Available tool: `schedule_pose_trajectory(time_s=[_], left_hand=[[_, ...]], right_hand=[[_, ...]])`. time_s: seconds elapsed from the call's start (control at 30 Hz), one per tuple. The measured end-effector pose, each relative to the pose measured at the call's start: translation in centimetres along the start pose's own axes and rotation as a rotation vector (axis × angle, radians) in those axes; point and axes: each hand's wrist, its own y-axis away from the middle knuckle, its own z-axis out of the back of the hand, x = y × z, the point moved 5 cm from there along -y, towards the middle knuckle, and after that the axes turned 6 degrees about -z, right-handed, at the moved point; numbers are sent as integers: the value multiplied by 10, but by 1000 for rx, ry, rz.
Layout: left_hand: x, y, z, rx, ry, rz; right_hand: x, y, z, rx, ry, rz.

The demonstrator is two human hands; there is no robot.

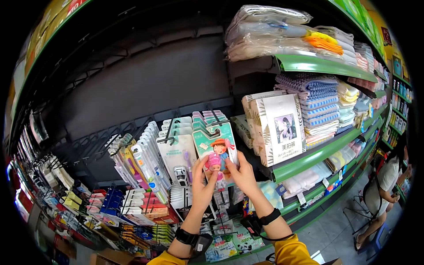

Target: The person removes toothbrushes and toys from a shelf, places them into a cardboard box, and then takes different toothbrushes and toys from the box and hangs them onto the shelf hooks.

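Observation:
A teal blister card with a cartoon child in a hat and a small pink-haired doll is upright between my two hands, at the front of a row of similar cards on a hook. My left hand grips its lower left edge, thumb by the doll. On the lower right edge, the fingers of my right hand are closed. Just left hangs a pale card with a toy car and a purple toothbrush. Further left are several packaged toothbrushes.
White leaf-patterned boxes and folded towels fill the green-edged shelf at right. Bagged towels lie above. Hooks with small packs extend lower left. A seated person is at far right.

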Motion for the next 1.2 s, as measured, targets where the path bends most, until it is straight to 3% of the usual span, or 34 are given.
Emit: schedule_pose_trajectory(time_s=[0.07, 0.1, 0.13, 0.2, 0.33, 0.4, 0.5, 0.63, 1.03, 1.13, 1.2], left_hand=[[-1, 0, 6, 10, -147, -49], [-9, 3, 11, -30, -255, -55], [-8, 5, 16, -35, -259, -53], [-7, 10, 35, -220, -143, -113], [-6, 13, 59, -412, -153, -77], [-13, 16, 58, -408, -145, -75], [-22, 16, 39, -148, -356, -161], [-34, 6, 15, 16, -508, -233], [-18, -9, 10, 61, -395, -169], [-31, 4, 16, -29, -457, -192], [-43, 24, 24, -88, -320, -129]], right_hand=[[3, 1, 6, -225, 327, 360], [2, 3, 6, -149, 299, 228], [-1, 4, 4, -143, 297, 227], [2, 15, 5, -328, 388, 427], [13, 30, -4, -304, 367, 503], [16, 32, -9, -280, 400, 515], [24, 33, -13, -259, 425, 524], [44, 30, -19, -234, 542, 616], [59, 20, -23, -205, 624, 656], [64, 43, -17, -234, 497, 711], [47, 62, -25, -125, 375, 618]])
